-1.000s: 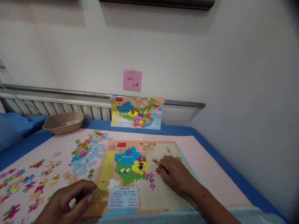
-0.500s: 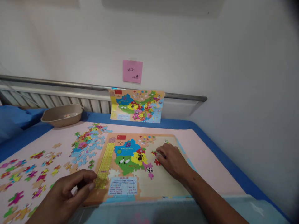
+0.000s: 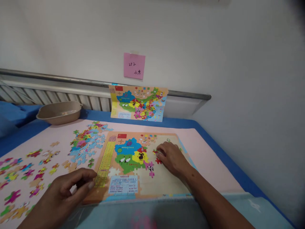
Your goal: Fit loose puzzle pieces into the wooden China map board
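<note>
A wooden map puzzle board (image 3: 166, 187) lies on the pink mat in front of me, partly filled with blue, green, yellow and pink pieces on its left half. My right hand (image 3: 172, 157) rests on the board's middle, its fingertips on a small red and yellow piece (image 3: 156, 152). Another red piece (image 3: 158, 161) lies just below the fingers. My left hand (image 3: 69, 187) sits curled at the board's lower left corner, thumb touching the yellow ruler strip (image 3: 105, 163). It holds nothing that I can see.
Loose coloured puzzle pieces (image 3: 28, 173) lie scattered over the mat at left, with a denser heap (image 3: 87, 144) beside the board. A beige bowl (image 3: 58, 112) stands at the back left. A reference map picture (image 3: 138, 103) leans on the wall under a pink note (image 3: 134, 65).
My right hand has slid up and left across the board, from one red piece to the one above it. My left hand has stayed at the board's corner. The view has tilted downward.
</note>
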{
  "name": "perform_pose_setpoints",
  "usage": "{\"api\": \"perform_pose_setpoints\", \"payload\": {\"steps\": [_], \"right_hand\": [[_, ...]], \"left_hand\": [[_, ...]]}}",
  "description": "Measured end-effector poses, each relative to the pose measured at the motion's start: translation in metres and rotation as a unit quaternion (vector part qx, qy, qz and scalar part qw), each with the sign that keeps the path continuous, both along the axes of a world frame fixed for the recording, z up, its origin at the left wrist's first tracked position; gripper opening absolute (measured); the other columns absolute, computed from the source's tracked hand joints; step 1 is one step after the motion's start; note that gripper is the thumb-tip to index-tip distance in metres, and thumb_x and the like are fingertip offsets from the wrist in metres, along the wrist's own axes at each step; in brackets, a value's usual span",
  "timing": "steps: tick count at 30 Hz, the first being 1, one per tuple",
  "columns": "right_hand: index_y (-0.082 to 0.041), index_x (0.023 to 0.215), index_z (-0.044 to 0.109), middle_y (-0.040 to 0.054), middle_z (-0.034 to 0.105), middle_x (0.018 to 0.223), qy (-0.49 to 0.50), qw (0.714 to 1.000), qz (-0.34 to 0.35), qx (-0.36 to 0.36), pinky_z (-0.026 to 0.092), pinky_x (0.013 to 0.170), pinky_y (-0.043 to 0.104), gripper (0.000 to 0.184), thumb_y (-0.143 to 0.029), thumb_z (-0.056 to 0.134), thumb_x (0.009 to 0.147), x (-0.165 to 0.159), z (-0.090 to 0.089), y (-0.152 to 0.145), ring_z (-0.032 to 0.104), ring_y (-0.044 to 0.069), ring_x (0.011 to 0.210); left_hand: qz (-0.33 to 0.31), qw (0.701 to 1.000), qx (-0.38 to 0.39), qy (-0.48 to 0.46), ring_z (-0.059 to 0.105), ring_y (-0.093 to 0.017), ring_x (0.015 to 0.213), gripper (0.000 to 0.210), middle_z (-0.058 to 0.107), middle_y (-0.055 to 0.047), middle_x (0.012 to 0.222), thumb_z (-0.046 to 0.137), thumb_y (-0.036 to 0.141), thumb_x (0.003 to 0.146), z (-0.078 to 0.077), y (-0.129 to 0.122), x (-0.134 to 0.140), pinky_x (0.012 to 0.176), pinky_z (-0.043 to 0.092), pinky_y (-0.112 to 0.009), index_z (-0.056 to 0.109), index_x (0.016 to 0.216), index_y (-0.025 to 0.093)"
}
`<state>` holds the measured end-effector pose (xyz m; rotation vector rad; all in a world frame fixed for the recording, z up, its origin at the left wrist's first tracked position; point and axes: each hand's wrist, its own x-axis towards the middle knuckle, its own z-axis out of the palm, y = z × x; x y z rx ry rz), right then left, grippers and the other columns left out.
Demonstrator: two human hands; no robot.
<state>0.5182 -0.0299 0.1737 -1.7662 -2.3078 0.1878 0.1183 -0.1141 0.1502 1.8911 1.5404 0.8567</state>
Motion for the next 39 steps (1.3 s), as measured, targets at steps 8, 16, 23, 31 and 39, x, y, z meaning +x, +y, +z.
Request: {"api": "perform_pose_setpoints", "payload": {"steps": [8, 16, 23, 31, 39], "right_hand": [[-0.019, 0.084, 0.068, 0.0043, 0.068, 0.094, -0.012, 1.0, -0.007, 0.002, 0.029, 0.077, 0.031, 0.01, -0.015, 0.065, 0.093, -0.003, 0.002, 0.002, 0.056, 0.019, 0.087], [-0.02, 0.084, 0.069, 0.0033, 0.069, 0.091, -0.022, 1.0, 0.004, 0.009, 0.028, 0.078, 0.033, 0.01, -0.019, 0.069, 0.094, -0.006, 0.001, 0.001, 0.058, 0.021, 0.09], [-0.02, 0.082, 0.069, 0.0026, 0.067, 0.09, -0.02, 1.0, 0.007, 0.003, 0.027, 0.078, 0.033, 0.012, -0.019, 0.069, 0.095, -0.008, -0.001, 0.001, 0.057, 0.02, 0.09], [-0.02, 0.089, 0.069, 0.0031, 0.067, 0.095, -0.01, 1.0, 0.02, 0.004, 0.03, 0.084, 0.033, 0.007, -0.018, 0.068, 0.095, -0.012, -0.006, 0.004, 0.057, 0.021, 0.095], [-0.02, 0.087, 0.069, 0.0025, 0.067, 0.093, -0.01, 1.0, 0.028, 0.009, 0.029, 0.084, 0.034, 0.009, -0.018, 0.067, 0.095, -0.017, -0.007, 0.005, 0.057, 0.021, 0.096]], "left_hand": [[0.001, 1.0, -0.003, 0.003, 0.074, -0.018, 0.098, 0.032, 0.079, 0.005, 0.104, 0.068, 0.062, 0.09, -0.013, 0.002, -0.006, 0.071, 0.056, -0.014, 0.073, 0.104, 0.034], [0.004, 1.0, 0.024, -0.005, 0.075, -0.018, 0.092, 0.032, 0.079, 0.004, 0.097, 0.07, 0.063, 0.089, -0.007, 0.001, -0.003, 0.069, 0.057, -0.014, 0.076, 0.1, 0.033], [-0.008, 1.0, 0.017, 0.009, 0.075, -0.017, 0.092, 0.032, 0.079, 0.004, 0.098, 0.069, 0.062, 0.09, -0.007, 0.001, -0.002, 0.068, 0.056, -0.013, 0.075, 0.101, 0.033], [-0.013, 1.0, 0.009, 0.015, 0.075, -0.018, 0.096, 0.033, 0.078, 0.005, 0.1, 0.064, 0.063, 0.093, -0.008, 0.001, -0.002, 0.067, 0.055, -0.014, 0.074, 0.102, 0.033], [-0.017, 1.0, -0.016, 0.021, 0.074, -0.018, 0.097, 0.034, 0.078, 0.005, 0.102, 0.063, 0.064, 0.093, -0.01, 0.001, -0.002, 0.068, 0.055, -0.014, 0.073, 0.105, 0.033]]}}
